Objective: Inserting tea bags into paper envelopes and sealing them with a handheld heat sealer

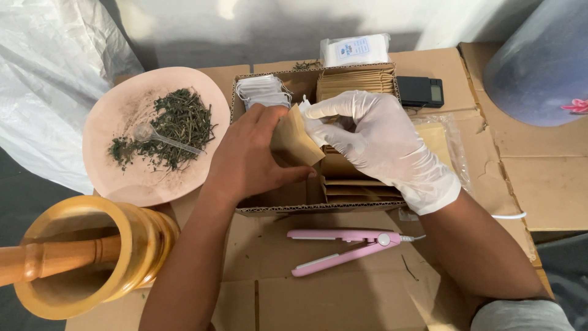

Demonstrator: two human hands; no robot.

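Two hands are engaged w/ one small brown paper envelope (296, 142) above the cardboard box (318, 208): it is pinched by the bare left hand (248, 159), while something small and white is pressed at its mouth by the gloved right hand (380, 144), both grips closed. The filling step seems in hand; a steady, open mouth would likely be called for next. What the white item is can't be told; the wooden pestle (55, 257) in the mortar (92, 257) is cut off at the frame edge.
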